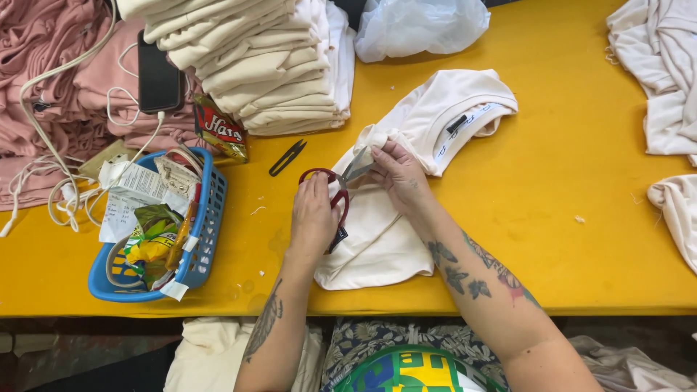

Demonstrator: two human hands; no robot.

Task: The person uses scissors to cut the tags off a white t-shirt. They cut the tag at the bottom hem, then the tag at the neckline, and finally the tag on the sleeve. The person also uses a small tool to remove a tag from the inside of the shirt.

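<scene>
Two bare hands work at the near edge of a yellow table. The left hand is clenched around the red handles of a pair of scissors, whose blades point up and to the right into a bunched fold of a cream T-shirt. The right hand pinches that fold, its fingers grasping the cloth right at the blade tips. The T-shirt lies flat in the middle of the table, neck and label toward the far right, hem toward the person.

Just beyond the left hand lies a small black thread snip, apart from the scissors. Behind it rises a tall stack of folded cream garments, with a red snack packet leaning at its foot. Further left is a blue plastic basket stuffed with wrappers and paper slips, and beside it a pile of pink garments carrying a dark phone and tangled white cables. A clear plastic bag sits at the far edge, and more loose cream garments crowd the right side.
</scene>
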